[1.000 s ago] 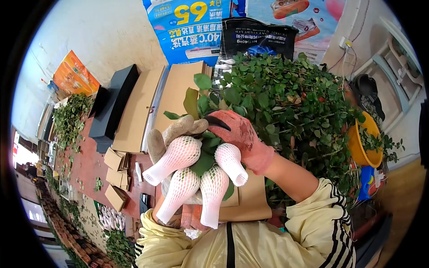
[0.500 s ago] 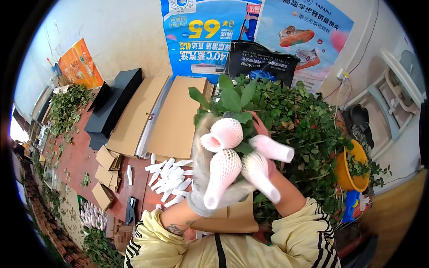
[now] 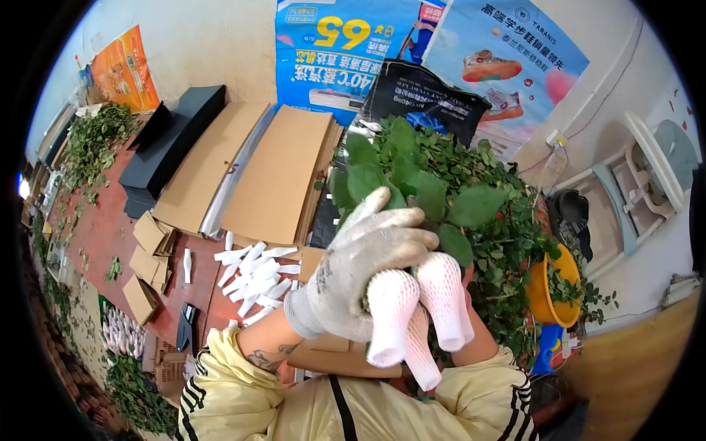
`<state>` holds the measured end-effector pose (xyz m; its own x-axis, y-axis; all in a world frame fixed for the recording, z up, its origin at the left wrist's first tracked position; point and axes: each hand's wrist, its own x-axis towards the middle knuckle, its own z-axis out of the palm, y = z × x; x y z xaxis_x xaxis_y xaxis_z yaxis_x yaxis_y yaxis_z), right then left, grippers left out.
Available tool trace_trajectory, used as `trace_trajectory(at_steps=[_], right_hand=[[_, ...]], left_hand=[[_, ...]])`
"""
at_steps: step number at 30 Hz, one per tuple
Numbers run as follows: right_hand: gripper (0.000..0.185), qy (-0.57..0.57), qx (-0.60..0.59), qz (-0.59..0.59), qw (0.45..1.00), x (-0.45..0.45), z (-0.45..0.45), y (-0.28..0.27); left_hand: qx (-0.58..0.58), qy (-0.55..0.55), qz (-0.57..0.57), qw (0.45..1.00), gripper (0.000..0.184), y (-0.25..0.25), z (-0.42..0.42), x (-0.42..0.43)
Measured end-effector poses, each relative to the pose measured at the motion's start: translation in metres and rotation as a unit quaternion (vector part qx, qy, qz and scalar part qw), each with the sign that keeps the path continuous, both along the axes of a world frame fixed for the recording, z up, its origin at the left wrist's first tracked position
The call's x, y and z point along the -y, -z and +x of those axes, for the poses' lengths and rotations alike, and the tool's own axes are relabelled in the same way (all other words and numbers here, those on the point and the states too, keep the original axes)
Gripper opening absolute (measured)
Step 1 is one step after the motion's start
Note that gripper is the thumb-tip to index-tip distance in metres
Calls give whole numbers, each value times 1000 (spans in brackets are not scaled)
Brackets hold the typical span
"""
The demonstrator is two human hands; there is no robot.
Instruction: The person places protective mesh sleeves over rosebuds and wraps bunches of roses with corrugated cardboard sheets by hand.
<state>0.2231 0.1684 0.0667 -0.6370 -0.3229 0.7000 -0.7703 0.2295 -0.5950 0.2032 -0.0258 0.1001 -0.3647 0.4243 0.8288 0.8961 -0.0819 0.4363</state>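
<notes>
In front of me is a bunch of net-sleeved flowers [image 3: 393,301], their heads wrapped in pinkish-white foam nets that point toward me. Broad green leaves [image 3: 430,192] stick out at the far side. My left hand [image 3: 360,257], in a soiled grey-white glove, is closed around the left side of the bunch, its fingers reaching across the top behind the sleeves. My right hand [image 3: 468,278] is behind the sleeves on the right. Only a sliver of it and the forearm show, and its fingers are hidden.
Loose white foam sleeves [image 3: 257,278] lie on the red table [image 3: 103,242] beside folded cardboard pieces [image 3: 151,268] and a black stapler [image 3: 187,327]. Cardboard sheets [image 3: 276,173] stand behind. A large heap of leafy stems [image 3: 507,220] fills the right, near a yellow basket [image 3: 555,287].
My left hand has come up from beneath the sleeves to wrap over the bunch's left side. The bunch has turned, its sleeves now hanging closer together and lower. The view has shifted slightly.
</notes>
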Motion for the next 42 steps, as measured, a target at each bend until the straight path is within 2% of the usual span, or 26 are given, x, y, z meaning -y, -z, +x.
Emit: trace_trajectory(at_steps=[3,4,5,6,8,11,12,14,17,19,20,25,33,37,39,40,42], right_hand=[[41,37,-153,-70,985,12,-10,7],[48,-157,153,-321,921,14,-3,6],[52,-263,299,-409,821,15,2,8],[56,-322,431,-509,672,16,7,10],[59,-350,405,-550,641,18,10,19],[61,-268,471,-480,690,26,3,-6],[61,-390,450,-549,586,29,4,-1],[61,-500,415,-601,466,28,9,10],[60,-427,427,-566,561,27,14,9],[58,-375,420,-539,626,24,20,9],[58,-354,410,-526,656,22,24,8],[55,-283,334,-518,735,8,29,3],[51,-232,286,-533,762,2,25,-2],[49,-230,297,-549,747,14,14,-4],[48,-233,314,-555,735,23,8,-5],[47,-235,326,-556,727,28,4,-6],[46,-241,345,-555,717,33,0,-7]], left_hand=[[-10,-5,77,997,58,5,-5,-7],[-3,-2,76,997,58,3,-5,-7],[4,-14,66,998,61,1,-4,-6],[7,-29,57,998,64,0,-4,-5],[7,-26,60,998,64,-1,-5,-3],[16,-23,50,998,67,-2,-5,-2],[13,-27,60,998,66,0,-5,-3],[8,-29,71,997,66,1,-6,-3],[3,-24,60,998,63,-1,-4,-3],[-19,-63,62,996,59,-6,-1,-7],[-24,-70,21,997,56,-12,2,-3],[2,-59,-4,998,59,-18,6,-5],[7,-47,21,999,63,-14,6,-8],[6,-37,30,999,62,-16,5,-4],[18,-92,63,994,60,-12,4,-5],[56,-76,58,994,59,-17,4,-2],[51,-83,53,994,60,-16,2,-2]])
